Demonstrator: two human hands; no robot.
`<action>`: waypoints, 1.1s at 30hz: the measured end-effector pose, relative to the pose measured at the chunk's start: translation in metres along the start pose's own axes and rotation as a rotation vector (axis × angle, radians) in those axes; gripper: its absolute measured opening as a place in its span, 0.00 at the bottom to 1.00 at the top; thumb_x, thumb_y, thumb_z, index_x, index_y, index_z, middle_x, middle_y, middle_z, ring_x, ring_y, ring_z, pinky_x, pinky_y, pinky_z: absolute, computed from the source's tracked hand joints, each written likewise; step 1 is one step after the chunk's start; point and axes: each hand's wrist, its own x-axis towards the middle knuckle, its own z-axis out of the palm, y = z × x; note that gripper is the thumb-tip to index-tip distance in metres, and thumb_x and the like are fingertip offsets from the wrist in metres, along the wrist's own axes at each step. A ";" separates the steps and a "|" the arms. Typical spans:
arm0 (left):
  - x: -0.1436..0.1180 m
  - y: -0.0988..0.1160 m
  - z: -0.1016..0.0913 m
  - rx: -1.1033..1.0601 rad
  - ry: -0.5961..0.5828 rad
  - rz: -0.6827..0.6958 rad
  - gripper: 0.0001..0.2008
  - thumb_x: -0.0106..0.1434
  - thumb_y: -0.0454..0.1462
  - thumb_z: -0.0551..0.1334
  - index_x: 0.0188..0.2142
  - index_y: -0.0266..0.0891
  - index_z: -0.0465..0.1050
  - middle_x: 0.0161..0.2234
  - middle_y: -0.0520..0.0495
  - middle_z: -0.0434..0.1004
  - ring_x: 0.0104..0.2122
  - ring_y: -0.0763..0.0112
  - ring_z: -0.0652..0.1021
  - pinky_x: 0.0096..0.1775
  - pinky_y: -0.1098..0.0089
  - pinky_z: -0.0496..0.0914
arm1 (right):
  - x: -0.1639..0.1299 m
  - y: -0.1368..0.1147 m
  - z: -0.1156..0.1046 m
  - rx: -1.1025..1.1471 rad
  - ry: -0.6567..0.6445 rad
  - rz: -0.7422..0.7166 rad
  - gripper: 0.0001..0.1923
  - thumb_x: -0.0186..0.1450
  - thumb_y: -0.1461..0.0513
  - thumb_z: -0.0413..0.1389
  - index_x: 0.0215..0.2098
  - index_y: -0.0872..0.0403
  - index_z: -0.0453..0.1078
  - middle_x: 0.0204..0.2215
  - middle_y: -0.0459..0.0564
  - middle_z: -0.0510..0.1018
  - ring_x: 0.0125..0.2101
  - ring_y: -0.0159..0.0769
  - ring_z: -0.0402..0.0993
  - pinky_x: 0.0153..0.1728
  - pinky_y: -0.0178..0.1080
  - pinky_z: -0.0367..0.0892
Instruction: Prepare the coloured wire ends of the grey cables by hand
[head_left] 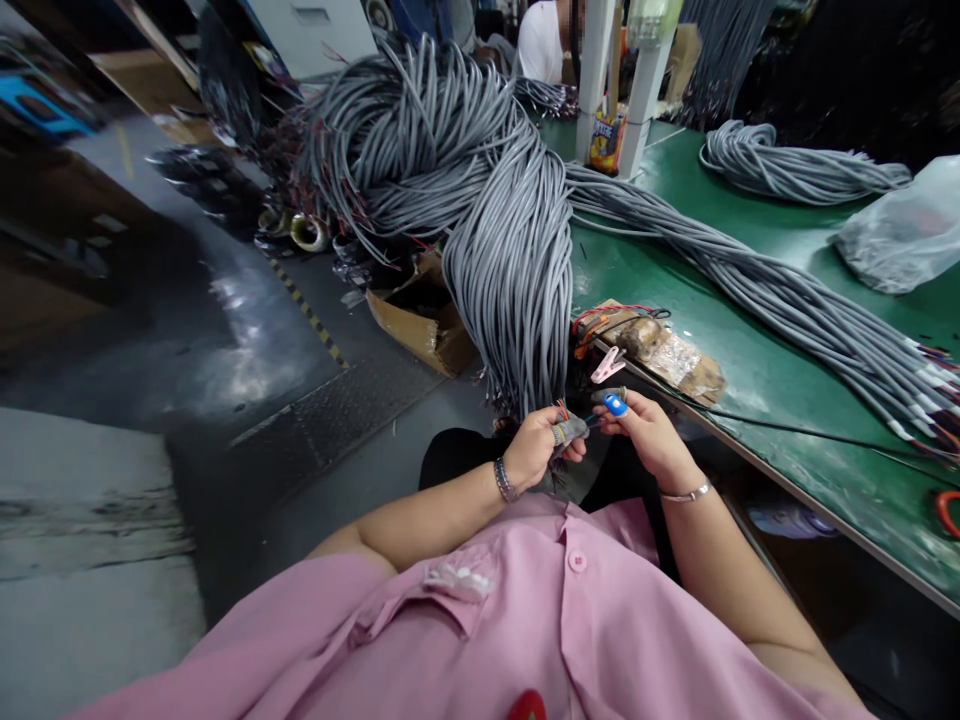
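Note:
My left hand [534,450], with grey fabric covers on some fingers, is closed around a cable end, and thin coloured wires [562,408] stick out above its fingers. Just to the right, my right hand [651,432] wears a blue finger cover [615,404] on the thumb and pinches at a thin dark wire running toward my left hand. The exact spot held is too small to make out. Right above both hands hangs a thick bundle of grey cables [517,270], its ends down near my lap. A pink clip [607,365] is at the bench edge close to my right hand.
On the green bench [780,235] lie a long cable bundle [750,270], a coiled bundle [795,170], a plastic bag [907,225] and a taped block [660,350]. A cardboard box [420,330] stands below on the floor. A person in white [540,40] is across the bench.

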 end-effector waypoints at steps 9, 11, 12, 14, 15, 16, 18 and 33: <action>0.000 -0.002 0.001 0.115 -0.088 -0.009 0.15 0.52 0.44 0.68 0.27 0.33 0.71 0.21 0.45 0.76 0.20 0.70 0.76 0.26 0.71 0.70 | -0.009 0.010 0.031 0.095 0.072 -0.078 0.10 0.57 0.55 0.64 0.28 0.53 0.72 0.21 0.43 0.72 0.22 0.28 0.64 0.25 0.33 0.62; 0.001 -0.001 -0.002 0.157 -0.133 -0.026 0.17 0.51 0.45 0.69 0.26 0.33 0.71 0.21 0.44 0.77 0.20 0.70 0.77 0.26 0.70 0.71 | -0.006 0.005 0.033 0.040 0.011 -0.081 0.11 0.57 0.54 0.63 0.28 0.53 0.72 0.21 0.43 0.73 0.20 0.29 0.64 0.23 0.34 0.62; 0.001 -0.001 -0.003 0.159 -0.132 -0.022 0.17 0.51 0.46 0.69 0.26 0.33 0.71 0.21 0.44 0.77 0.20 0.69 0.77 0.26 0.70 0.71 | -0.005 0.003 0.034 0.017 -0.006 -0.087 0.11 0.58 0.54 0.63 0.28 0.53 0.72 0.21 0.43 0.73 0.20 0.29 0.64 0.22 0.34 0.62; 0.002 -0.001 -0.004 0.134 -0.098 -0.005 0.18 0.51 0.47 0.69 0.26 0.33 0.71 0.21 0.44 0.77 0.20 0.70 0.77 0.26 0.70 0.71 | -0.002 0.002 0.033 -0.021 -0.002 -0.108 0.10 0.59 0.54 0.62 0.29 0.52 0.73 0.20 0.44 0.73 0.20 0.30 0.64 0.22 0.35 0.61; 0.002 -0.001 -0.004 0.110 -0.071 0.002 0.18 0.51 0.47 0.69 0.27 0.33 0.71 0.21 0.44 0.77 0.20 0.70 0.77 0.26 0.70 0.71 | 0.000 0.003 0.033 -0.034 0.016 -0.121 0.10 0.59 0.54 0.61 0.29 0.52 0.73 0.20 0.44 0.74 0.20 0.30 0.64 0.23 0.35 0.61; 0.002 -0.002 -0.004 0.084 -0.043 0.007 0.18 0.52 0.47 0.68 0.27 0.33 0.71 0.22 0.44 0.77 0.20 0.70 0.77 0.26 0.70 0.71 | 0.001 0.004 0.032 -0.044 0.040 -0.133 0.10 0.59 0.54 0.61 0.29 0.52 0.74 0.21 0.44 0.74 0.21 0.30 0.64 0.24 0.35 0.62; 0.002 -0.003 -0.003 0.043 -0.004 0.014 0.18 0.52 0.48 0.68 0.28 0.33 0.72 0.22 0.45 0.77 0.20 0.69 0.77 0.26 0.70 0.71 | 0.003 0.008 0.031 -0.062 0.087 -0.153 0.10 0.59 0.54 0.62 0.29 0.52 0.74 0.22 0.44 0.74 0.22 0.30 0.65 0.26 0.35 0.62; 0.003 -0.001 -0.006 -0.007 0.119 0.105 0.16 0.53 0.47 0.68 0.29 0.34 0.72 0.22 0.46 0.76 0.19 0.71 0.75 0.24 0.71 0.70 | 0.007 0.020 0.028 0.033 0.180 -0.110 0.12 0.58 0.53 0.62 0.27 0.53 0.73 0.21 0.43 0.71 0.22 0.29 0.63 0.26 0.34 0.61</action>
